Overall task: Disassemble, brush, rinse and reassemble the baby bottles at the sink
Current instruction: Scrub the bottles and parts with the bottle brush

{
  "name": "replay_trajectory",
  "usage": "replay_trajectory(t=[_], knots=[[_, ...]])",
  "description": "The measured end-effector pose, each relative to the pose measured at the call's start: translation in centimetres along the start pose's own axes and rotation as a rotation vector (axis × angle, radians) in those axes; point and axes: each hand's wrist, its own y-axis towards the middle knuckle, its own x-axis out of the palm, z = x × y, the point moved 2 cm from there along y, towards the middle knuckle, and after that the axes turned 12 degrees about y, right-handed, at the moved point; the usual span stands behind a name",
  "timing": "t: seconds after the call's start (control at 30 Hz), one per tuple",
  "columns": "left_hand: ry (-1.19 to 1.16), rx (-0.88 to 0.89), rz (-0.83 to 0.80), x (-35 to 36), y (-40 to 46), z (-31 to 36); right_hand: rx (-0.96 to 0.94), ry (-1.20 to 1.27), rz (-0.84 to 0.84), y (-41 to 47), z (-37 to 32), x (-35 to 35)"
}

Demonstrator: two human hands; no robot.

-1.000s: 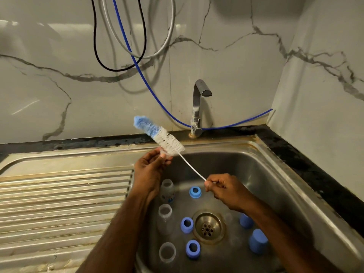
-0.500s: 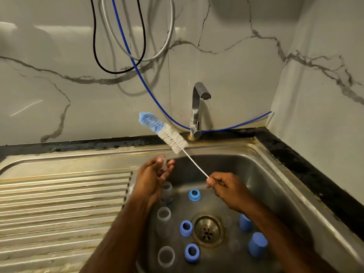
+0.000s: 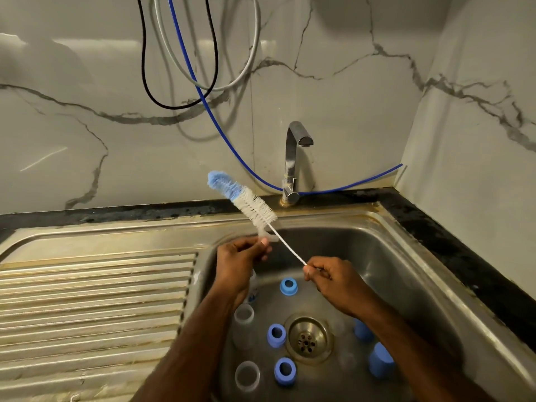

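The right hand (image 3: 330,278) pinches the brush (image 3: 246,200) by its wire while the left hand (image 3: 242,256) pinches a clear teat (image 3: 266,236) on it for scrubbing, open bottles (image 3: 244,314) waiting below both hands' fingers.

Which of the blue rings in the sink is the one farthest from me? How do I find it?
Look in the steel sink below the tap. Above the round drain, between the two hands, a blue ring stands alone. The other two rings sit left of the drain, nearer you.
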Motion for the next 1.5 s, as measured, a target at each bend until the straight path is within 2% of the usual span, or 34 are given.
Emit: replay_trajectory(t=[0.13,0.23,0.3,0.4,0.5,0.57,0.67,0.73,0.87,0.93,1.1,1.33,1.5], knots=[[-0.402,-0.162,0.149,-2.1,0.8,0.3,-0.014,-0.037,-0.027,0.0,-0.1,-0.5],[-0.522,-0.184,0.240,-3.5,1.4,0.1,-0.010,-0.027,-0.049,0.0,0.0,-0.5],[-0.440,-0.181,0.218,-3.3,1.4,-0.2,-0.007,-0.032,-0.062,0.0,0.1,-0.3],[-0.140,-0.107,0.085,-1.1,1.0,-0.7,-0.015,-0.045,-0.032,0.0,0.1,0.0],[-0.067,-0.057,0.012,0.6,0.8,-0.7,-0.026,-0.044,0.018,0.0,0.0,-0.2],[-0.140,-0.089,0.070,0.1,0.9,-0.4,-0.033,-0.045,0.013,0.0,0.0,-0.4],[-0.413,-0.184,0.219,-2.1,1.3,-0.2,-0.011,-0.074,-0.042,0.2,0.5,-0.2],[-0.470,-0.196,0.251,-3.0,1.6,-0.4,-0.002,-0.091,-0.059,0.2,0.6,-0.1],[-0.147,-0.131,0.033,-1.4,1.1,-0.6,-0.001,-0.087,-0.019,0.1,0.1,-0.6],[-0.082,-0.097,-0.029,-0.7,1.0,-0.5,0.005,-0.082,-0.002,0.0,0.0,-1.0],[-0.208,-0.098,-0.041,-1.4,1.5,0.0,0.022,-0.078,-0.037,-0.1,-0.4,-0.9],[-0.298,-0.167,-0.175,-1.6,1.2,0.3,0.032,-0.074,-0.041,-0.2,-0.3,-1.2],[-0.442,-0.251,-0.074,-1.9,1.6,0.0,0.022,-0.069,-0.023,0.0,0.1,-1.2]])
